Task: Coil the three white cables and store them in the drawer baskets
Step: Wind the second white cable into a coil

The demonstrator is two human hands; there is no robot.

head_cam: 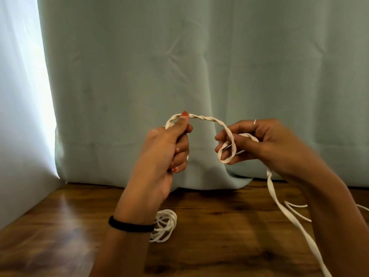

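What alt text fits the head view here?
Two bare hands hold a flat white cable up before a pale green curtain: the left hand grips one end, the right hand loops it around its fingers. A coiled white cable lies on the wooden table below.

head cam | faces forward and down | close over wooden table (219, 226) (curtain (199, 66) behind)

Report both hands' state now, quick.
Left hand: closed on the white cable, thumb pinching it on top.
Right hand: fingers partly curled, holding a loop of the same cable; the rest trails down to the wooden table.
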